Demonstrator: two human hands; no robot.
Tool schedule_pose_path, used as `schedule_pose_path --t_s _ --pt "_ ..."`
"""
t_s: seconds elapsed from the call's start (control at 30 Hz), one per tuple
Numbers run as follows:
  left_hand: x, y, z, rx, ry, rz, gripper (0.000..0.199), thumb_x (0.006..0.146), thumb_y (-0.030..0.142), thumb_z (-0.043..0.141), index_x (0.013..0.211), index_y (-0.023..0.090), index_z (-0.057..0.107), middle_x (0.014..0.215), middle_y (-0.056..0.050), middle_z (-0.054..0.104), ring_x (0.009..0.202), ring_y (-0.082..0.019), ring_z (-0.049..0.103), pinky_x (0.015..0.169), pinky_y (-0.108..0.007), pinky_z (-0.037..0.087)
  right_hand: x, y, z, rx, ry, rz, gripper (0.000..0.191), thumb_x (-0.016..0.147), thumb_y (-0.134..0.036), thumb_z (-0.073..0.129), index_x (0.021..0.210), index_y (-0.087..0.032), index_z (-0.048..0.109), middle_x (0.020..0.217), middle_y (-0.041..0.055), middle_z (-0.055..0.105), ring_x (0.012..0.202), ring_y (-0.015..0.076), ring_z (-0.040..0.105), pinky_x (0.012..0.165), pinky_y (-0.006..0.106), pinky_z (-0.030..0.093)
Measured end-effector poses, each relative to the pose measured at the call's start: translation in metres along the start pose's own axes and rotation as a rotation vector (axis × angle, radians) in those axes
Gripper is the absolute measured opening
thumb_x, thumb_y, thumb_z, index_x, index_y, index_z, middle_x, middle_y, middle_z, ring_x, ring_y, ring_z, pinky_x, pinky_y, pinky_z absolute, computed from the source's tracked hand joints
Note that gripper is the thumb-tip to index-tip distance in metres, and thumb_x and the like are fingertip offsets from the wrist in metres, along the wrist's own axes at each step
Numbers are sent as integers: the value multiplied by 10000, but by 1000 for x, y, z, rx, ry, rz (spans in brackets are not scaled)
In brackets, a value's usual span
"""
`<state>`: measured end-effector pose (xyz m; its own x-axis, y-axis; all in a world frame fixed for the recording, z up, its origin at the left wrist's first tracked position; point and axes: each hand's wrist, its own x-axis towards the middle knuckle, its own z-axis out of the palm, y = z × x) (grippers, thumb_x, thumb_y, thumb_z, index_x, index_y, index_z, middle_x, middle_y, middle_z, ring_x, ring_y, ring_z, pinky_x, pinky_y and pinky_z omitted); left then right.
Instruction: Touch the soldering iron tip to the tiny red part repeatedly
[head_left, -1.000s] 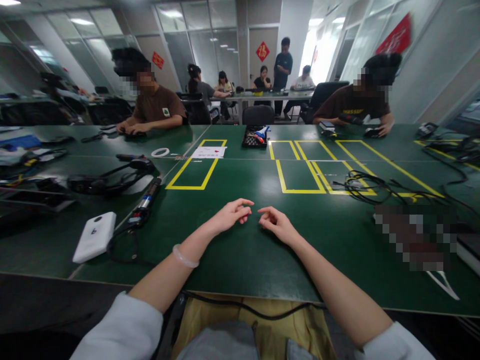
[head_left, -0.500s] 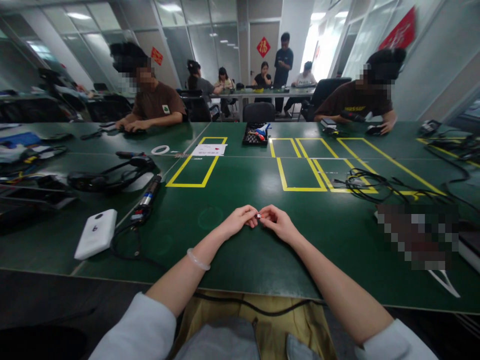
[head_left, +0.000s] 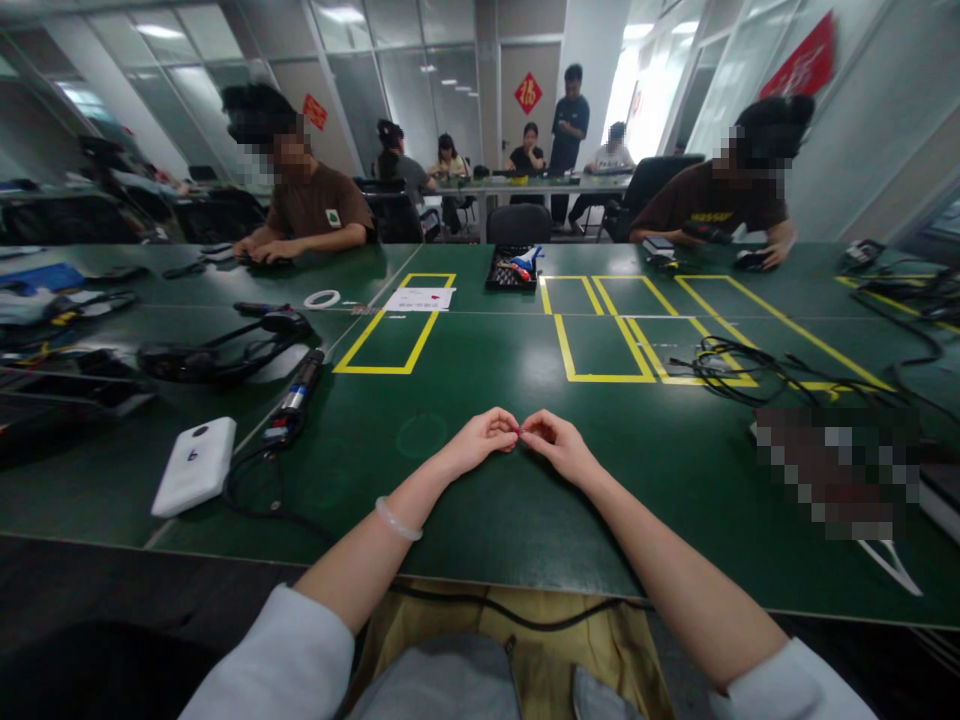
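My left hand and my right hand meet fingertip to fingertip, a little above the green table. Both are pinched closed around something tiny at the point where they touch. Only a small dark and reddish speck shows between the fingertips, too little to name. The fingers hide the rest of it. A pale bracelet circles my left wrist.
A white power bank and a black cylindrical device with a cable lie left. Black cables coil at right. A black tray with small items stands ahead. Two people sit across the table.
The fingers have shifted slightly, and the small whitish piece seen between them earlier is now mostly covered. Both hands stay in nearly the same place.
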<state>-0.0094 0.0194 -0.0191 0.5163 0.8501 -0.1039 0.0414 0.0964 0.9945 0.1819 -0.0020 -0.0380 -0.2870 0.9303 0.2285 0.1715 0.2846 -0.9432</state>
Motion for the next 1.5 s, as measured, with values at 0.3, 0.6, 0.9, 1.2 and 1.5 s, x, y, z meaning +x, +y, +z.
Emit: schedule_pose_path --t_s 0.3,0.6,0.9,1.2,1.5 --pt "0 0 0 37 -5 25 328 700 277 730 933 130 551 892 -29 618 758 -90 587 744 -260 473 -1 -5 -2 -105 16 -17 229 786 -309 645 964 -177 589 784 1 595 628 112 507 579 240 405" --pt "1 -2 -1 63 -14 48 300 701 227 709 920 136 526 872 -22 614 756 -91 584 730 -248 456 -1 -6 -2 -163 18 -32 179 800 -309 632 917 -175 614 779 9 607 654 123 527 593 245 409" --pt "-3 5 -3 126 -17 10 326 707 312 707 922 139 533 870 -24 603 747 -100 580 725 -264 465 0 -4 -2 -169 18 6 233 818 -364 619 947 -170 631 739 5 603 624 123 508 590 248 410" --pt "-56 36 -110 989 418 -16 425 831 465 510 1131 169 557 1165 -115 586 1049 -240 568 902 -369 448 -1 -7 -3 -156 20 25 263 826 -405 608 950 -175 636 721 1 584 619 123 490 581 245 400" --pt "-129 36 -240 1547 746 -690 750 739 553 597 1311 99 426 1395 -195 421 1182 -408 441 895 -464 419 -2 -10 -2 -152 1 37 267 827 -407 610 944 -168 637 722 2 581 611 119 482 574 241 394"
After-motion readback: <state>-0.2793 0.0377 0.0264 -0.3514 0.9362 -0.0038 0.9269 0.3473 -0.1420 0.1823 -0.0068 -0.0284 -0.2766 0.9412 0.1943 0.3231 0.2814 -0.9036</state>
